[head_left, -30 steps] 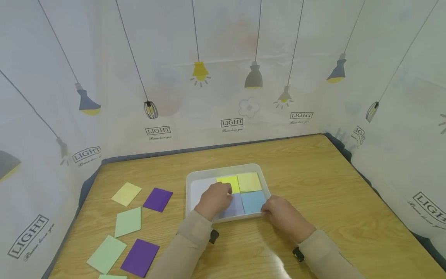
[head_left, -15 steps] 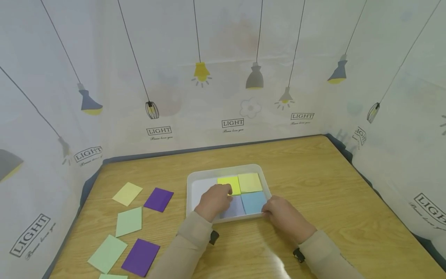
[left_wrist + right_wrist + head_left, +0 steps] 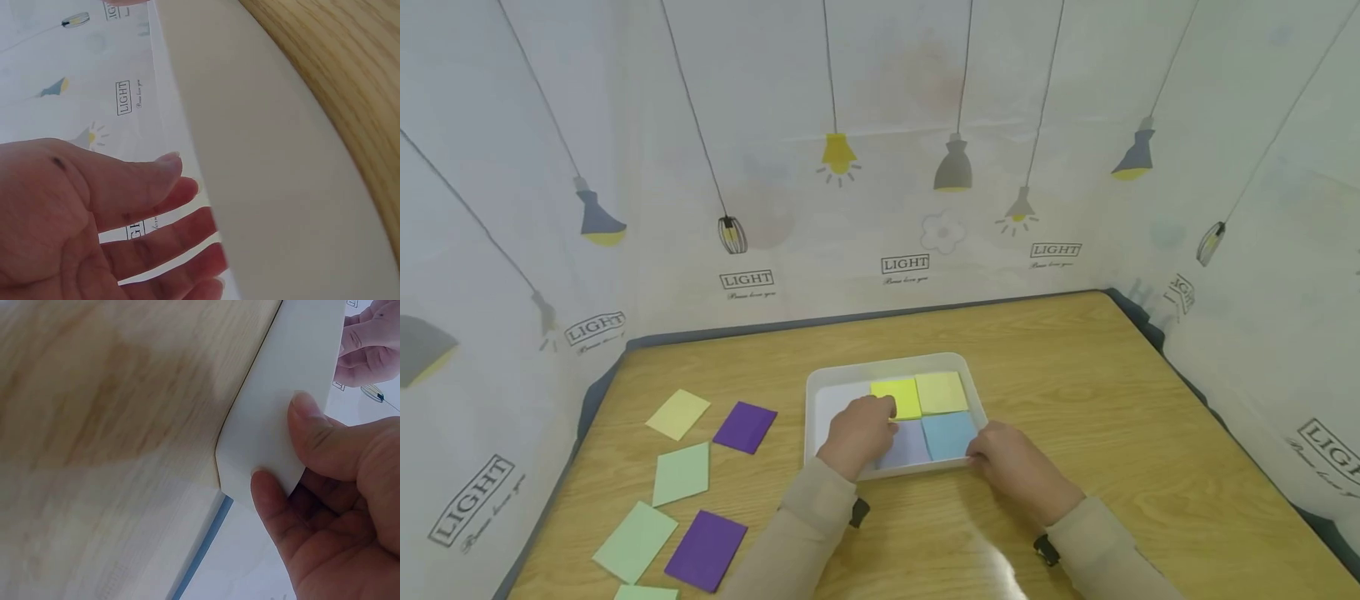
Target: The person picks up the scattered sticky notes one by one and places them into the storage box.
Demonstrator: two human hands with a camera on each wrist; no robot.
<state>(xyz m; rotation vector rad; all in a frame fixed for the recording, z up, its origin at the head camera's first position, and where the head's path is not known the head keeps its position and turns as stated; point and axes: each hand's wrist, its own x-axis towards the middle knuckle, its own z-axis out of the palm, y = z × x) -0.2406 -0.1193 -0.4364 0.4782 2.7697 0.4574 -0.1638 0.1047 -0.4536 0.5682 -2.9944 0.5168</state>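
Observation:
A white rectangular tray (image 3: 810, 417) lies on the table, holding bright yellow (image 3: 906, 395), pale yellow (image 3: 942, 392), lavender (image 3: 904, 445) and light blue square paper pads (image 3: 947, 435) in a two-by-two block on its right. My left hand (image 3: 859, 429) reaches over the tray's near wall, fingertips at the lavender and bright yellow pads. In the left wrist view its fingers (image 3: 165, 234) are loosely extended, their tips partly behind the tray wall (image 3: 269, 137). My right hand (image 3: 1018, 467) grips the tray's near right corner, its thumb (image 3: 309, 419) against the outer wall.
Left of the tray on the wooden table (image 3: 1045, 358) lie a pale yellow square (image 3: 678, 414), two purple squares (image 3: 745, 427) and several light green squares (image 3: 682, 474). A white cloth backdrop (image 3: 820, 225) printed with lamps encloses the table's back and sides.
The head view has shifted slightly, moving the scene a little to the right. Both hands keep their places at the tray, and the pads stay as they were.

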